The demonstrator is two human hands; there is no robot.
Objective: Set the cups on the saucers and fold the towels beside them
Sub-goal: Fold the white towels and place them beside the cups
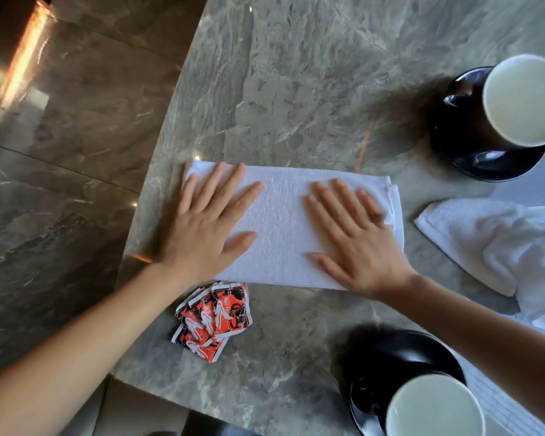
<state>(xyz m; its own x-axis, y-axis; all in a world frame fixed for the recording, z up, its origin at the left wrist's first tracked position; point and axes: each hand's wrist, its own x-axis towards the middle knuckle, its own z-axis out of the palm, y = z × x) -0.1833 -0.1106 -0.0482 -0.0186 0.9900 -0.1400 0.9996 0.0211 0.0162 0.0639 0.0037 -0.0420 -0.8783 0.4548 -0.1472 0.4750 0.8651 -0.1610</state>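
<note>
Far cup (526,100) sits on far saucer (501,166), near cup (434,407) on near saucer (406,347): done. Your left hand (202,228) and right hand (356,243) lie flat, fingers straight, gripping nothing, pressing folded towel (283,228) mid-table. Crumpled towel (485,243) at right: not yet folded.

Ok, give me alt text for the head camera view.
Left hand and right hand press flat on a folded white towel on a marble table. A far cup and near cup stand on black saucers at right, a crumpled towel between them; red sachets lie nearby.
</note>
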